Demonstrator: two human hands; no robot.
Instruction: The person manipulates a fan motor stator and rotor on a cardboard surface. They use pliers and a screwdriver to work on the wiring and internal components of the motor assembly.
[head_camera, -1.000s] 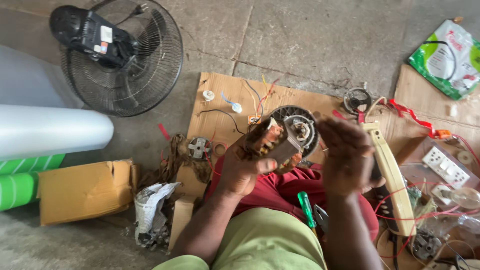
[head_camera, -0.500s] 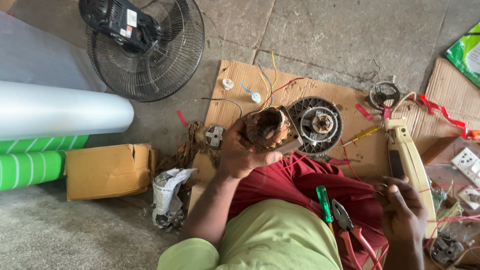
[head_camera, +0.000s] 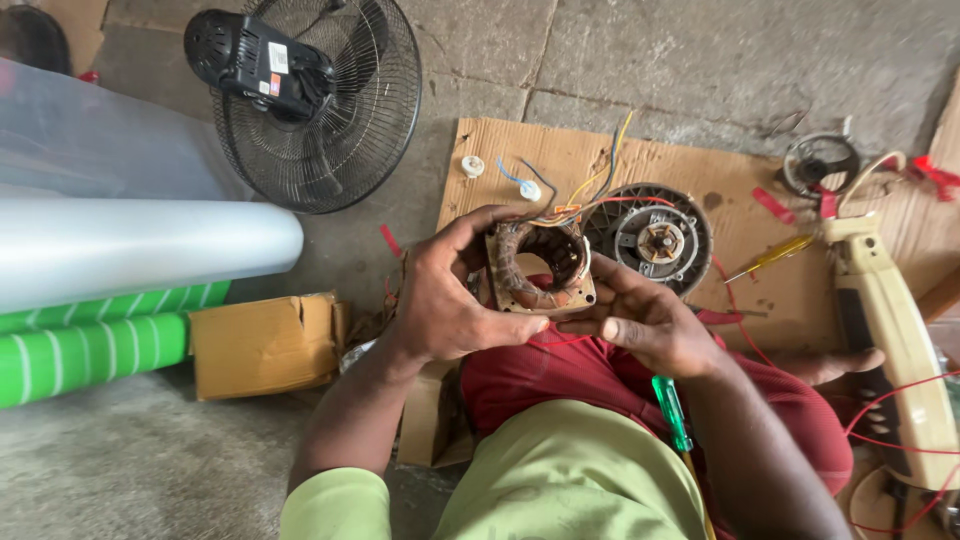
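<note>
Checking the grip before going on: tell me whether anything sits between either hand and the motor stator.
Nothing visible does. The left hand and right hand both grip the motor stator directly; its coloured wires trail away above, clear of the fingers.

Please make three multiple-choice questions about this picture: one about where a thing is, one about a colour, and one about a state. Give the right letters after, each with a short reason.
1. Where does the round motor housing lie?
A. on the cardboard sheet
B. inside the small cardboard box
C. on the fan guard

2. What colour is the handle of the screwdriver on the person's lap?
A. yellow
B. green
C. black

3. How is the motor stator held?
A. by the left hand alone
B. by the right hand alone
C. by both hands

Answers:
1 A, it rests on the flat cardboard beyond the hands.
2 B, its handle is clear green.
3 C, fingers of both hands touch its frame.
</note>
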